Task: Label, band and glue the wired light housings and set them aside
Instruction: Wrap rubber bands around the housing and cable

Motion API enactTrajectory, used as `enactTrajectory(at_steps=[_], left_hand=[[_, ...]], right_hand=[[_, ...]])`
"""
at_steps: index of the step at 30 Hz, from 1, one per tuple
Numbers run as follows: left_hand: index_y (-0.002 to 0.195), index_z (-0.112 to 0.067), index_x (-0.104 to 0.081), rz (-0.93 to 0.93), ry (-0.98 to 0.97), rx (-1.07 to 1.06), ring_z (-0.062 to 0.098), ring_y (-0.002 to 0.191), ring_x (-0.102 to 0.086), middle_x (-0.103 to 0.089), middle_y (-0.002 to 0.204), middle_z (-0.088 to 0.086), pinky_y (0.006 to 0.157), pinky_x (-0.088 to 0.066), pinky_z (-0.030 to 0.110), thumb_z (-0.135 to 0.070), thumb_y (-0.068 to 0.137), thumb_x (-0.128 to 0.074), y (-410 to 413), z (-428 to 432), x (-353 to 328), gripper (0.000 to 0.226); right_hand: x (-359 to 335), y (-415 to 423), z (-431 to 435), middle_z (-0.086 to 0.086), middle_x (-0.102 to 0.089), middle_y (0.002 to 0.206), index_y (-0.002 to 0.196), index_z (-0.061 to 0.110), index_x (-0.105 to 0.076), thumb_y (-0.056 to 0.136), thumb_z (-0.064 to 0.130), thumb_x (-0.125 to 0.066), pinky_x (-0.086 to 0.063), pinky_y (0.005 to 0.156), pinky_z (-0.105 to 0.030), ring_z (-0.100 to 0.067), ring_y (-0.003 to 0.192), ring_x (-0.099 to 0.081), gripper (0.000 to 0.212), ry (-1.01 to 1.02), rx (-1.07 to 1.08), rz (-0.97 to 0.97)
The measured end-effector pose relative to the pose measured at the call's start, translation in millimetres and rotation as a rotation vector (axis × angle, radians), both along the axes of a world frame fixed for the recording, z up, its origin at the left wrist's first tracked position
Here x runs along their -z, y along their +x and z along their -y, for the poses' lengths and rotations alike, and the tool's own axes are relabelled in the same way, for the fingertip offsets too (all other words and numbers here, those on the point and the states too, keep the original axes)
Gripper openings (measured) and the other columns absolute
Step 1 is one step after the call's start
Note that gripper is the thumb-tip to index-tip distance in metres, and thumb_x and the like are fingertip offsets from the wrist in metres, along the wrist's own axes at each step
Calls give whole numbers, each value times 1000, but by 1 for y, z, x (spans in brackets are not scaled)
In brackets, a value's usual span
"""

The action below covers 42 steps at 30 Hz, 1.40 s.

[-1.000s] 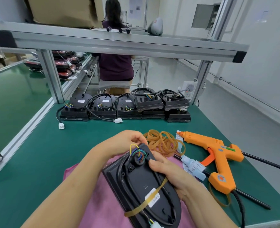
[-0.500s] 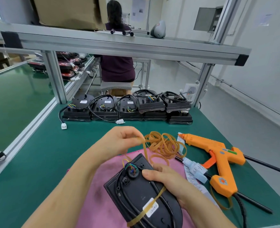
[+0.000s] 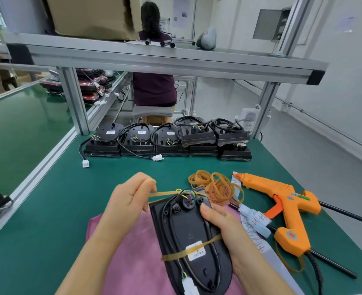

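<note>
While right hand [image 3: 224, 228] grips the black housing [image 3: 186, 228] on the pink cloth [image 3: 137, 262], 1 rubber band [image 3: 175, 255] sits across its label [image 3: 196, 251]. Left hand [image 3: 131, 196] pinches a 2nd band [image 3: 165, 193] stretched over the wired end; spare bands [image 3: 216, 186] and glue gun [image 3: 282, 201] lie beyond.

Place: factory assembly line.
Bench: green mat [image 3: 48, 209], aluminium-profile frame [image 3: 175, 60] carrying an overhead shelf.
Stock: row of wired black light housings [image 3: 137, 137]; red lamps [image 3: 89, 85] on the neighbouring bench.
Tools: orange hot glue gun [image 3: 286, 201], rubber bands [image 3: 216, 186].
People: another worker [image 3: 154, 88] seated beyond.
</note>
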<state>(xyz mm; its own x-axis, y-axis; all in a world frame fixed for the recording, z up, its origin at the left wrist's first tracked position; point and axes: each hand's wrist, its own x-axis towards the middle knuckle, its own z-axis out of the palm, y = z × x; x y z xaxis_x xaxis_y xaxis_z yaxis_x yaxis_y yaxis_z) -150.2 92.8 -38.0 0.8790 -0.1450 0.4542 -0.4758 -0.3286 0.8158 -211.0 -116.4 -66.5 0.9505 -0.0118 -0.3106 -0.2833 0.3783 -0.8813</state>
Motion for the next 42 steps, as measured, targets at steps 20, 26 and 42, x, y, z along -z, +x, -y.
enactTrajectory(at_steps=[20, 26, 42], left_hand=[[75, -4, -53, -630, -9, 226, 13, 45, -47, -39, 47, 0, 66, -59, 38, -6, 81, -75, -3, -12, -4, 23], [73, -22, -44, -279, 198, -60, 24, 49, -54, -49, 44, -7, 56, -42, 33, -26, 89, -62, -9, 5, -12, 25], [85, -19, -50, 932, 328, -13, 19, 50, -37, -48, 55, -3, 62, -33, 31, -15, 98, -46, -35, 57, 23, 14]], right_hand=[[-2, 2, 0, -15, -75, 87, 107, 10, -63, 60, 31, -80, -58, 78, -43, -31, 77, -73, 54, -251, 91, 90], [-1, 2, -1, -14, -75, 90, 105, 13, -63, 61, 34, -84, -54, 90, -51, -33, 85, -72, 53, -311, 56, 91], [1, 11, -1, -14, -68, 93, 97, 6, -64, 77, 25, -76, -47, 94, -52, -33, 93, -63, 30, -380, 92, 25]])
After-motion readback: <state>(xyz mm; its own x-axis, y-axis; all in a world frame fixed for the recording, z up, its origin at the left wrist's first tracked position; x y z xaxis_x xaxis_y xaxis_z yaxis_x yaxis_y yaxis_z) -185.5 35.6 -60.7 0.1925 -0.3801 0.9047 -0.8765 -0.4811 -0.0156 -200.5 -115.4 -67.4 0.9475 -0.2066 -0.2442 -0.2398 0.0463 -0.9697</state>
